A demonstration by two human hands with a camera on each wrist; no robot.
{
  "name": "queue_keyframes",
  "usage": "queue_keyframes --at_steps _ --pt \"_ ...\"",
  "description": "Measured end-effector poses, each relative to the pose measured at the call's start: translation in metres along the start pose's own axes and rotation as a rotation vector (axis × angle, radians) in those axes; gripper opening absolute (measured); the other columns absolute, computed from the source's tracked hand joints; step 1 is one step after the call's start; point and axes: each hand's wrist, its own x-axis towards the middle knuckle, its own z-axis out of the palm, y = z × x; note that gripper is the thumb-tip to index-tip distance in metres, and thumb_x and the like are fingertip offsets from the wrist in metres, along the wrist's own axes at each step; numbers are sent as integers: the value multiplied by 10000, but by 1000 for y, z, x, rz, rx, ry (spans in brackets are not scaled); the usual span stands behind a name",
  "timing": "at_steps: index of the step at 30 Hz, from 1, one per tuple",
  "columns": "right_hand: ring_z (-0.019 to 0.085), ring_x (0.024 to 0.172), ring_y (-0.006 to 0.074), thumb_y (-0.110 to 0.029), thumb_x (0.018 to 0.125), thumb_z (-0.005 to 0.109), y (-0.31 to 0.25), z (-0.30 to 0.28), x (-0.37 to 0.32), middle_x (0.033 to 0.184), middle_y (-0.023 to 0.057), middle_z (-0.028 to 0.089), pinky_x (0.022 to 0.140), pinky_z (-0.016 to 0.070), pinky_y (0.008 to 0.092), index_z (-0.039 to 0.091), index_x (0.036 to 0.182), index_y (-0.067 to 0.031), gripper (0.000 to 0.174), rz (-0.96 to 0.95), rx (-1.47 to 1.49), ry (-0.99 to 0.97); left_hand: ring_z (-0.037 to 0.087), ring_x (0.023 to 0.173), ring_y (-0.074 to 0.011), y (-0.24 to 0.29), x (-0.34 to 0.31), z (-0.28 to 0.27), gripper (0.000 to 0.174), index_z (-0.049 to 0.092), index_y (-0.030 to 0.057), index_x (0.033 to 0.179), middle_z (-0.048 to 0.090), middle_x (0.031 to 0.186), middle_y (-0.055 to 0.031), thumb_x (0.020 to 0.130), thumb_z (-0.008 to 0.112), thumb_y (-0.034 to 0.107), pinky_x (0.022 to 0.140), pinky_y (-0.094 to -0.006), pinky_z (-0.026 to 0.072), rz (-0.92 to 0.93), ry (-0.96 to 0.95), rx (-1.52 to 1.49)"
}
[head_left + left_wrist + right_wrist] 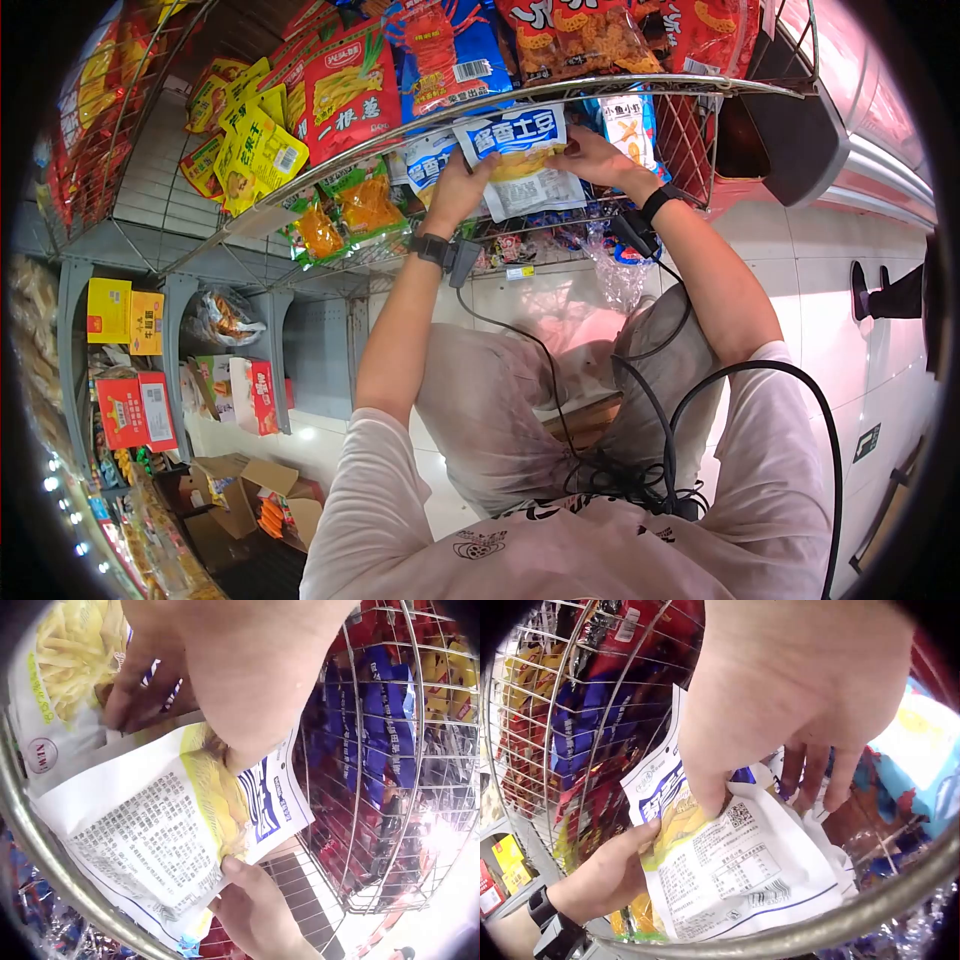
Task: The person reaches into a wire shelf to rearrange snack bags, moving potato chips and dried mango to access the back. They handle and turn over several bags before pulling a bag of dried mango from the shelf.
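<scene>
Fingers (487, 170) of left hand (462, 190) and right hand (600, 160) pinch a white-and-blue snack packet (522, 165) | risk: packet might snag or crease | cause: metal basket rim (855, 916) close by

"Which floor is there?"

"Below me is a glossy floor of pale tiles (830, 255), with pinkish shine."

"And the furniture?"

"Before me is a curved rack of silver wire (690, 83); on my left, I see grey metal shelves (318, 350) and white spots of light (50, 484)."
</scene>
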Motion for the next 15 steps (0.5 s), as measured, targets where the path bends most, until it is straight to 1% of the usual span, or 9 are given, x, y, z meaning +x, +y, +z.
queue_keyframes --at_steps 2,3,5,7,8,11,12,14,15 --pt "615 1008 277 -385 852 729 0 1 1 1126 184 651 908 482 365 522 1361 -14 662 -37 5 13 604 1193 -407 8 0 -1 587 529 1 1342 653 1238 -251 965 607 444 993 -402 466 14 49 -161" --pt "619 1026 286 -394 853 727 -4 1 -1 1141 194 650 914 484 374 530 1352 -8 660 -40 22 28 604 1193 -407 5 1 -1 587 529 1 1342 653 1238 -251 965 607 444 993 -402 466 13 48 -161" --pt "623 1044 295 -403 854 725 -9 4 -4 1156 204 649 920 486 382 538 1343 -3 659 -43 40 41 606 1184 -411 -2 4 -1 569 530 -3 1334 656 1227 -253 965 606 423 985 -409 470 -48 16 -32" --pt "627 1085 311 -415 863 714 -12 7 -7 1183 223 645 933 489 391 563 1312 13 639 54 14 44 610 1177 -410 -15 4 3 552 546 -2 1317 660 1220 -248 965 608 419 979 -411 474 -67 12 0" --pt "627 1085 311 -415 863 714 -13 7 -9 1183 223 645 933 489 391 563 1312 13 639 53 14 44 613 1169 -409 -21 5 5 536 561 -1 1299 665 1213 -243 964 611 415 972 -413 477 -84 7 30" --pt "619 1136 323 -420 868 709 -15 2 -9 1241 238 631 962 487 390 569 1307 24 640 76 21 27 616 1164 -409 -5 1 0 529 586 3 1278 667 1210 -242 967 603 430 971 -411 476 -142 -33 -3" --pt "618 1137 322 -418 870 708 -11 2 -3 1246 239 629 967 485 390 562 1315 24 645 36 4 32 616 1164 -409 -4 1 1 529 586 3 1278 667 1210 -242 967 603 430 971 -411 476 -143 -34 -3" --pt "617 1138 321 -417 871 706 -2 4 2 1252 240 627 972 483 390 555 1324 24 650 -5 -11 35 611 1172 -411 -2 2 1 549 590 8 1289 658 1227 -248 971 590 455 984 -407 467 -32 34 -41" --pt "619 1131 323 -419 870 707 -8 3 0 1241 239 631 968 484 390 555 1320 28 652 -25 -15 82 611 1172 -411 0 1 0 549 590 8 1289 658 1227 -248 971 590 455 984 -407 467 -31 35 -41"
